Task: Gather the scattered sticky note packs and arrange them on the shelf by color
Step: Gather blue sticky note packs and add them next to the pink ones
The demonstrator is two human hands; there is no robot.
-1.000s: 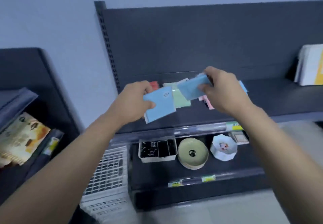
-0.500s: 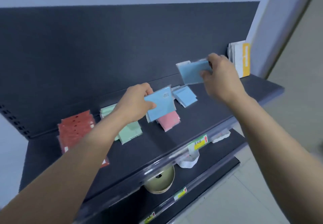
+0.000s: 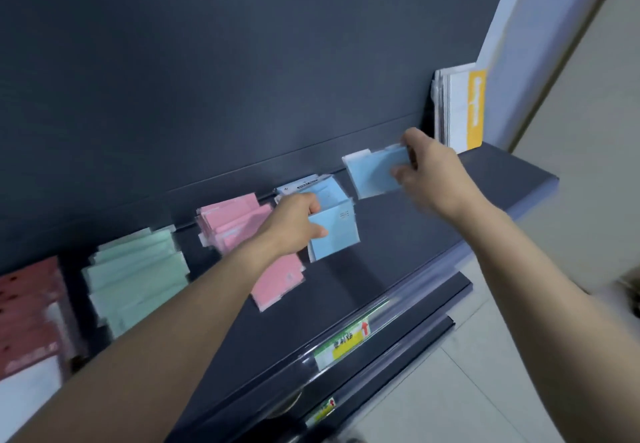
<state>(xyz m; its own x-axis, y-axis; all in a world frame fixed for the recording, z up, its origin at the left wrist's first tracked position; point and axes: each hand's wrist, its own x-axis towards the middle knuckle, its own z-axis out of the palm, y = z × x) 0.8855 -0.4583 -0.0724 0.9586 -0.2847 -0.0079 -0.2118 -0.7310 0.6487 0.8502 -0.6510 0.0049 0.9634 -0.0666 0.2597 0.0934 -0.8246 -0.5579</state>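
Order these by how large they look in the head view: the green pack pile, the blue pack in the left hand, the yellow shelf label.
1. Green pack pile, clearly largest, though several packs are spread out.
2. Blue pack in the left hand, partly covered.
3. Yellow shelf label, smallest.

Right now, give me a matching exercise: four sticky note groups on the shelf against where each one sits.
Things:
1. red packs
2. green packs
3. pink packs
4. blue pack

Places:
A. held in the right hand
B. far left of the shelf
C. between green and blue
D. between red and pink

Pairs: 1-B, 2-D, 3-C, 4-A
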